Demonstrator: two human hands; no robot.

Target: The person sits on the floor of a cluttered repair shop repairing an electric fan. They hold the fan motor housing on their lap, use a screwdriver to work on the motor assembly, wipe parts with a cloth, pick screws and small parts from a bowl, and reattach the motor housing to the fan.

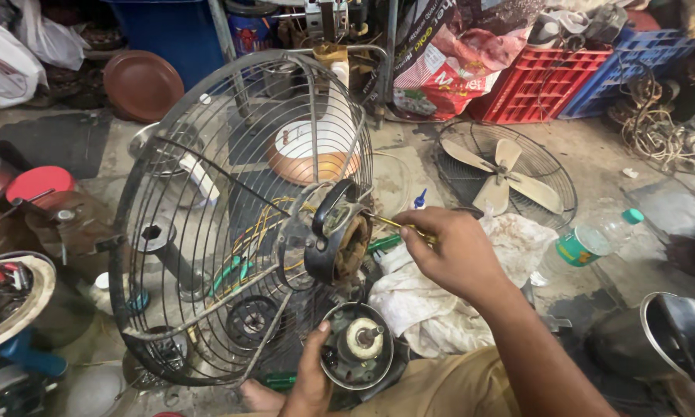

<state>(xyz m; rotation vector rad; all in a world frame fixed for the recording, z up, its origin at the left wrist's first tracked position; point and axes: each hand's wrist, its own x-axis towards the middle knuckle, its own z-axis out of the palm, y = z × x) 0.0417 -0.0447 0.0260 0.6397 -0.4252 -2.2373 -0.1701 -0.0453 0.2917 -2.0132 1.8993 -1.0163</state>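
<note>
1. Here we see the right hand (pixel 454 255) closed around a yellow-handled screwdriver (pixel 397 225), its tip at the fan motor (pixel 339 241) that sits behind the wire guard (pixel 231 216).
2. Our left hand (pixel 310 378) grips the rim of a round motor end cover (pixel 359 354), fingers curled, low in front of the guard.
3. A dirty white rag (pixel 440 301) lies on the floor under the right wrist.
4. A second guard with cream blades (pixel 505 174) rests beyond; a plastic bottle (pixel 594 239) lies beside it.
</note>
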